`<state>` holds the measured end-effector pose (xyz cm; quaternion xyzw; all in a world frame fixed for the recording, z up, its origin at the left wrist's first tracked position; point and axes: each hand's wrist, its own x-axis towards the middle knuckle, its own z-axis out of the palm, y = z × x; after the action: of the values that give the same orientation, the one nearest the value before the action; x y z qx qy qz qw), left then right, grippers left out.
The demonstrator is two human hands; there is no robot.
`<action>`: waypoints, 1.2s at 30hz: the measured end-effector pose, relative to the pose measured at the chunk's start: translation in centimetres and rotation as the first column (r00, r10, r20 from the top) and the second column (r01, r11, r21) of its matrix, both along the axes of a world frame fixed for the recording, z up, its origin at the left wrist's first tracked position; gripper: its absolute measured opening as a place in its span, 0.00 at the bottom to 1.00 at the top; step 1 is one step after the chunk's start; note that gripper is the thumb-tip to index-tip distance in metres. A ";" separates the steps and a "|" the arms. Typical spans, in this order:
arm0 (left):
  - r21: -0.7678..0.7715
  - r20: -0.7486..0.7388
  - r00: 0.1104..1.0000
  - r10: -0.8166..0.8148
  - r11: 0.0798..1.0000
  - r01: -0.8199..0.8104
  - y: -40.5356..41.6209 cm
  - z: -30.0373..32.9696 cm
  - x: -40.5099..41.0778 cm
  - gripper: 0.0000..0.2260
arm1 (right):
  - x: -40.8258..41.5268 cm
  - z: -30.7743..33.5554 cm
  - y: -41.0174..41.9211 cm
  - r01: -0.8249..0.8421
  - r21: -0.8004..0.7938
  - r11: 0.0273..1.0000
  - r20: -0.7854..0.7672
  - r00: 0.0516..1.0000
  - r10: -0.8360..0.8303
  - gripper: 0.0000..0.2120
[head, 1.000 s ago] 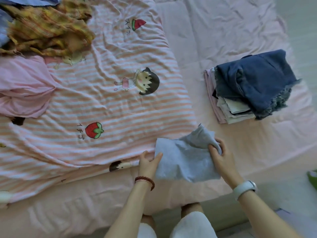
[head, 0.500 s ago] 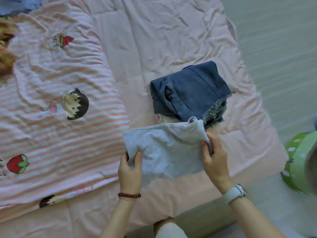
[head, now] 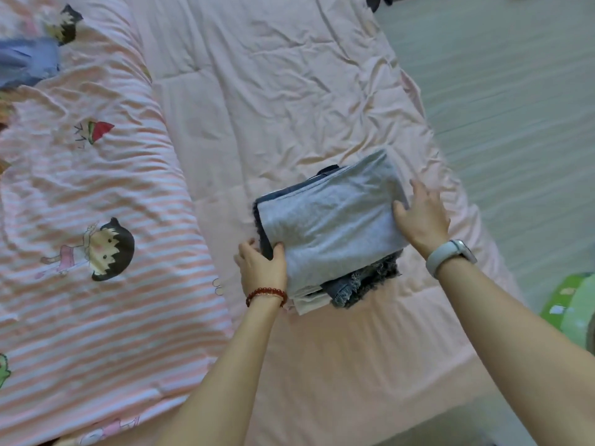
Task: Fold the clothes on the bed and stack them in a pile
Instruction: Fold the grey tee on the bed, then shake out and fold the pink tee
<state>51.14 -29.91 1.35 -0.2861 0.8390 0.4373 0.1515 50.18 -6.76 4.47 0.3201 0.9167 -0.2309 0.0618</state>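
Already my left hand pinched the near corner of the folded grey top, while my right hand lay spread and flat against its far edge. It sat soft and squared atop the pile, over frayed denim. A blue garment across the bed looked unfolded.

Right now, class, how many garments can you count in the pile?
3 visible: a grey top uppermost, frayed denim beneath it, and cream cloth at the bottom. More may be hidden underneath.
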 end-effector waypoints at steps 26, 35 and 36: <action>-0.505 -0.124 0.875 -0.469 0.788 0.351 -21.1 2.2 9.3 0.25 | 11.7 0.7 -27.3 -0.422 -0.069 0.904 -0.295 0.874 0.386 0.17; -0.566 0.123 0.977 -0.174 0.797 0.213 -51.1 -0.9 9.2 0.25 | 10.1 -1.8 -50.5 -0.673 -0.138 0.727 -0.223 0.736 0.639 0.19; -0.577 0.133 0.979 -0.156 0.791 0.205 -55.0 -1.2 8.8 0.26 | 9.1 -2.3 -54.1 -0.702 -0.131 0.700 -0.212 0.710 0.672 0.20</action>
<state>59.98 -84.89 0.19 -0.2542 0.9498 0.1287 0.1293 59.26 -60.86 2.19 -0.0718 0.9432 -0.3059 0.1076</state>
